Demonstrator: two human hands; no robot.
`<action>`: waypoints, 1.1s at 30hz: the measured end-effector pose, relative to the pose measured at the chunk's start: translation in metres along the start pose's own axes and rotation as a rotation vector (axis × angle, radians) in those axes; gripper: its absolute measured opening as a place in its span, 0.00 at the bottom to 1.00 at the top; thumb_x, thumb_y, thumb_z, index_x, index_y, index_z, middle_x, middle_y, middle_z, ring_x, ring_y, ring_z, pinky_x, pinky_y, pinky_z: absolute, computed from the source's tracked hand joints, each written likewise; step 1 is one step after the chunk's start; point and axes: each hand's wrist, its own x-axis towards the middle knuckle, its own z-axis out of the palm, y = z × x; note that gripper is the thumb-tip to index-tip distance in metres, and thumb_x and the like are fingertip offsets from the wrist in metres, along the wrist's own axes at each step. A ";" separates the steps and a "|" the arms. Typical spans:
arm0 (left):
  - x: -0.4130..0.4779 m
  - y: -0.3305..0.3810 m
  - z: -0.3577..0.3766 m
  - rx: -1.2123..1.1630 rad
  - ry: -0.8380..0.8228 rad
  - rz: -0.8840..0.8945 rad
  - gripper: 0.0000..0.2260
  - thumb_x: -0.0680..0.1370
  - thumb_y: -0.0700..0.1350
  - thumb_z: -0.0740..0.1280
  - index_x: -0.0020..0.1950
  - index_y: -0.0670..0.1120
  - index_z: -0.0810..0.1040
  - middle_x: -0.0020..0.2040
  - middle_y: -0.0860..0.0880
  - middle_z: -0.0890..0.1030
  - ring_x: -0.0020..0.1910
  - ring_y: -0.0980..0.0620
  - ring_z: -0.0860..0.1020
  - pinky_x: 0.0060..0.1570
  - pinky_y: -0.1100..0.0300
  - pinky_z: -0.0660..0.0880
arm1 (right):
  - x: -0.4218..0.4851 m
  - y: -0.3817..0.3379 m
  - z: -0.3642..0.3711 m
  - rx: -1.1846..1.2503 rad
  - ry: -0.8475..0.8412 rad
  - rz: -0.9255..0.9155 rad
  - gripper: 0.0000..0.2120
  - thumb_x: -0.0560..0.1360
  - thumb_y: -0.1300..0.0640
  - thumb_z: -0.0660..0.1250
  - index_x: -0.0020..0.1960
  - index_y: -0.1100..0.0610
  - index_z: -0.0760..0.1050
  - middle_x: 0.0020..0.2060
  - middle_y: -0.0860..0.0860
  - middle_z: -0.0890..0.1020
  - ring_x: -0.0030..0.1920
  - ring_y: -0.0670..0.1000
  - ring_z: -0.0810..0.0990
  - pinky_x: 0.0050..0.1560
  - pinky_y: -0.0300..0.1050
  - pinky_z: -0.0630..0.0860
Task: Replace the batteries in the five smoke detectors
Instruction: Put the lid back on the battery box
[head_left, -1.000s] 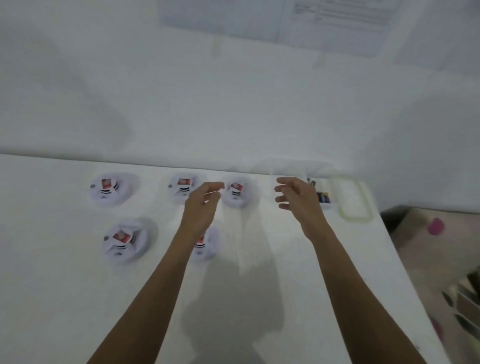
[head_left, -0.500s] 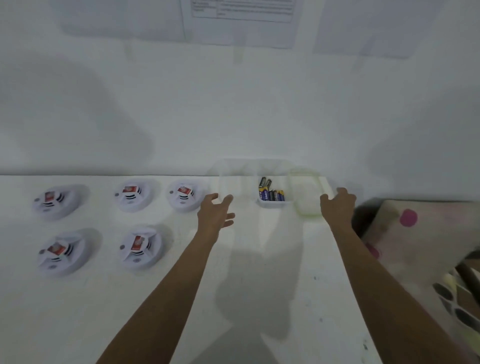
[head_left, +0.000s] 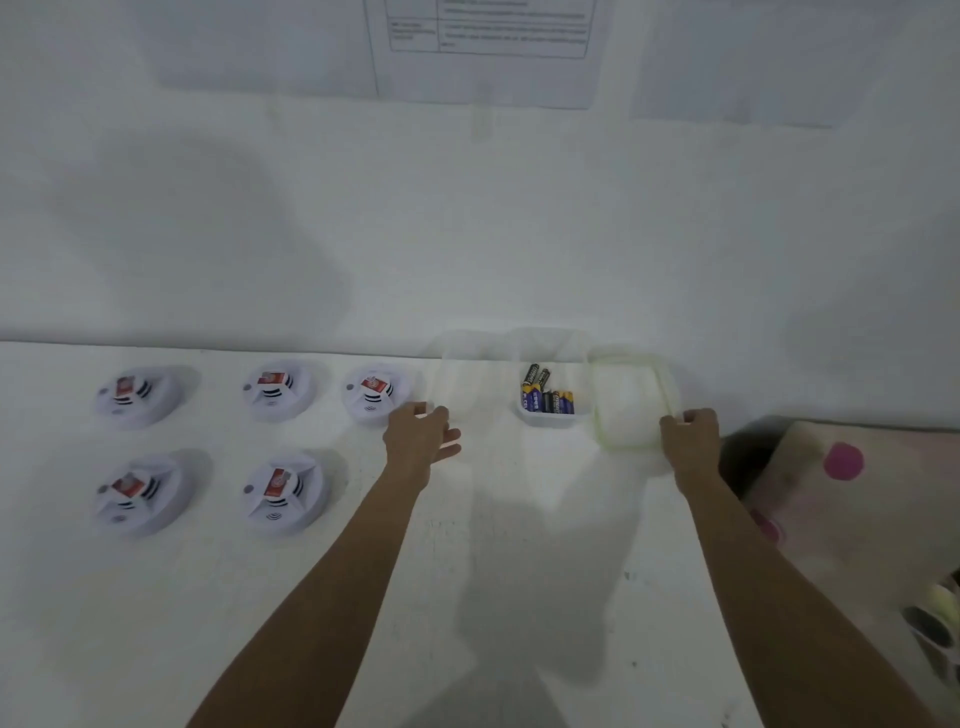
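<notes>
Step in hand, as judged: getting at fresh cells. Five smoke detectors (head_left: 283, 389) in two rows at worktop (head_left: 519, 571) left. Batteries (head_left: 545, 397) in clear tub (head_left: 550, 421) by the wall.

Right hand (head_left: 691, 441): fingers (head_left: 696, 415) curled on near corner of lid (head_left: 628, 400), just beside tub. Left hand (head_left: 421, 441): fingers apart, relaxed, empty.

Next: put lid aside, pick one cell.

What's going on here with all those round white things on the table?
A person is getting set to change batteries. Five smoke detectors lie in two rows on the white table, none being handled. The right hand pinches the near corner of a green-rimmed lid lying beside a clear tub of batteries. The left hand hovers open next to an empty clear tub.
</notes>
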 end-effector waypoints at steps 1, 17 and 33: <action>0.000 0.000 -0.004 0.015 0.007 0.005 0.16 0.76 0.39 0.66 0.63 0.37 0.72 0.41 0.41 0.79 0.41 0.45 0.83 0.34 0.56 0.80 | 0.001 0.000 0.000 0.093 -0.010 0.024 0.13 0.70 0.60 0.65 0.53 0.64 0.70 0.46 0.59 0.77 0.47 0.61 0.78 0.40 0.47 0.73; -0.053 -0.014 -0.096 0.344 -0.158 0.098 0.10 0.78 0.47 0.65 0.54 0.43 0.79 0.40 0.42 0.78 0.36 0.48 0.79 0.35 0.54 0.81 | -0.154 -0.031 -0.029 0.475 0.044 -0.389 0.11 0.77 0.62 0.65 0.55 0.48 0.77 0.52 0.45 0.82 0.53 0.48 0.81 0.52 0.55 0.79; -0.076 -0.028 -0.155 0.289 -0.370 0.024 0.12 0.82 0.47 0.57 0.57 0.49 0.80 0.53 0.42 0.81 0.51 0.42 0.81 0.43 0.51 0.81 | -0.247 0.054 0.040 -0.336 -0.197 -1.349 0.27 0.67 0.77 0.63 0.61 0.56 0.73 0.64 0.54 0.77 0.71 0.55 0.68 0.66 0.59 0.68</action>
